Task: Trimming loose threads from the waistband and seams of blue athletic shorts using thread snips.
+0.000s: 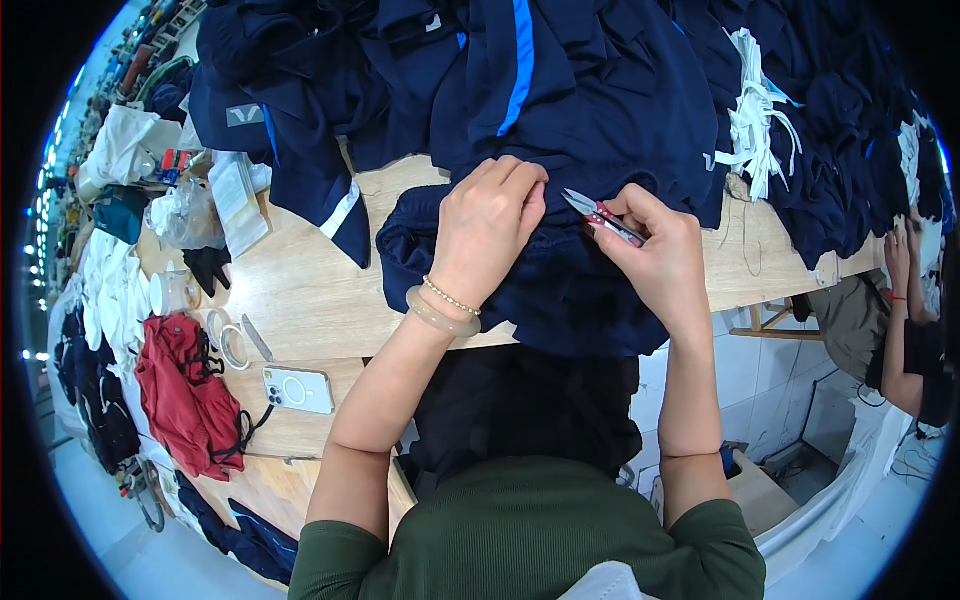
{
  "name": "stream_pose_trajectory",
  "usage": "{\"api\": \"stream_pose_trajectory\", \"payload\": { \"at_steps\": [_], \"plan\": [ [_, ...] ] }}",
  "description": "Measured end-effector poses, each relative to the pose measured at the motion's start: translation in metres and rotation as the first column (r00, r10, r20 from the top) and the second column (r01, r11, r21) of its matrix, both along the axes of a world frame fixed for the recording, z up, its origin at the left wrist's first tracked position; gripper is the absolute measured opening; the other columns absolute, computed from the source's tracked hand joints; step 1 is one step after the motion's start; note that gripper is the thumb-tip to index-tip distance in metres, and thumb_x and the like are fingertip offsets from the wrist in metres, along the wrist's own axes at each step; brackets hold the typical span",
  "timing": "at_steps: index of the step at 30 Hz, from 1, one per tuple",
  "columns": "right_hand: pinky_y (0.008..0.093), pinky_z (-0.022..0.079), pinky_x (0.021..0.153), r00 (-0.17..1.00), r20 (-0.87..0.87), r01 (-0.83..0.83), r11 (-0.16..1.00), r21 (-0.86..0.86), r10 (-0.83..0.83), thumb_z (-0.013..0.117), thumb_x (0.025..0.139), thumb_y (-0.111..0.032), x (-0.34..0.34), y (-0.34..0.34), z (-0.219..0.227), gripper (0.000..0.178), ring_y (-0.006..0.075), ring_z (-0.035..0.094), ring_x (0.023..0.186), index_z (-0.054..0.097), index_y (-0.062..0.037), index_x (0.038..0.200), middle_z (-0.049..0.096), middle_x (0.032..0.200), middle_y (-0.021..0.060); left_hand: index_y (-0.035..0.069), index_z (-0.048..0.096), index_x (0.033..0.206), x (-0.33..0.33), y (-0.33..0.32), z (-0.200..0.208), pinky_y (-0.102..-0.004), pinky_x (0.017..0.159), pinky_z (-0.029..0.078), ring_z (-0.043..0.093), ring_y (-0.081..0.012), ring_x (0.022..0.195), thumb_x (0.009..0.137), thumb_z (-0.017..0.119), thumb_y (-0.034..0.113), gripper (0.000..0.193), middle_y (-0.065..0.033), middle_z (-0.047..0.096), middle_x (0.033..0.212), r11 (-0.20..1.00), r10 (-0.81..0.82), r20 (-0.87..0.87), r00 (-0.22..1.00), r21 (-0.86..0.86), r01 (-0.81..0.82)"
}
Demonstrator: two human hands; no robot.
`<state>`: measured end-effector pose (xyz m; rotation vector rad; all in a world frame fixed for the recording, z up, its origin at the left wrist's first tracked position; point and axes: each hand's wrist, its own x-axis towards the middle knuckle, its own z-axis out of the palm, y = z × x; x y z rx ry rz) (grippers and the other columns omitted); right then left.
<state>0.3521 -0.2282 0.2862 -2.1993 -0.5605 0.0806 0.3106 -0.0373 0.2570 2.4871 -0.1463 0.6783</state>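
Note:
My left hand (490, 225) presses down on a dark navy garment (560, 290) that lies over the front edge of a wooden table (300, 290). A bead bracelet and a pale bangle sit on that wrist. My right hand (655, 250) holds small thread snips (600, 215) with red handles, their blades pointing left toward my left fingers, just above the cloth.
A big heap of navy garments with blue stripes (520, 70) covers the far side of the table. White straps (755, 110) lie at the right. A white phone (297, 390), red cloth (185, 395), tape rolls and plastic bags sit at left. Another person (905, 330) works at far right.

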Motion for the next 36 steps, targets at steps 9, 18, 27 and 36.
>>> {"api": "stream_pose_trajectory", "payload": {
  "at_steps": [9, 18, 27, 36],
  "plan": [
    [0.0193, 0.040, 0.063, 0.983, -0.054, 0.179, 0.879, 0.441, -0.174, 0.062, 0.095, -0.008, 0.014, -0.024, -0.006, 0.016, 0.0047, 0.052, 0.072, 0.062, -0.0010, 0.109, 0.059, 0.080, -0.0002, -0.002, 0.065, 0.098, -0.006, 0.072, 0.016, -0.0306, 0.060, 0.053, 0.069, -0.0180, 0.065, 0.094, 0.060, 0.007, 0.011, -0.0104, 0.069, 0.071, 0.743, 0.547, -0.172, 0.819, -0.350, -0.570],
    [0.0223, 0.041, 0.078, 0.920, -0.094, 0.366, 0.751, 0.549, -0.379, 0.061, 0.099, -0.018, 0.029, -0.044, -0.015, 0.015, 0.0078, 0.048, 0.082, 0.055, -0.0039, 0.101, 0.052, 0.090, 0.0009, 0.006, 0.047, 0.143, -0.046, -0.065, 0.038, -0.0381, 0.108, 0.043, 0.045, -0.0316, 0.137, 0.086, 0.060, -0.001, 0.059, -0.0163, 0.044, 0.149, 0.495, -0.759, -0.039, 0.649, -0.682, 0.538],
    [0.0220, 0.045, 0.072, 0.984, -0.069, -0.114, 0.875, 0.471, 0.165, 0.052, 0.099, -0.014, 0.064, -0.015, 0.041, 0.018, 0.0083, 0.057, 0.076, 0.062, -0.0002, 0.092, 0.064, 0.084, 0.0032, 0.007, 0.069, 0.087, -0.072, -0.010, 0.029, -0.0358, 0.077, 0.050, 0.061, -0.0267, 0.085, 0.078, 0.070, 0.004, 0.010, -0.0075, 0.064, 0.090, 0.978, -0.091, -0.116, 0.989, -0.197, 0.067],
    [0.0297, 0.056, 0.066, 0.953, 0.143, -0.287, 0.949, 0.134, 0.268, 0.053, 0.098, -0.017, 0.118, 0.090, 0.027, 0.020, 0.0159, 0.070, 0.074, 0.064, -0.0004, 0.096, 0.071, 0.083, 0.0070, 0.006, 0.051, 0.133, -0.098, 0.052, -0.030, -0.0371, 0.093, 0.046, 0.053, -0.0303, 0.102, 0.075, 0.077, 0.003, 0.063, -0.0137, 0.053, 0.118, 0.844, 0.390, -0.316, 0.865, -0.251, -0.473]
  ]
}}
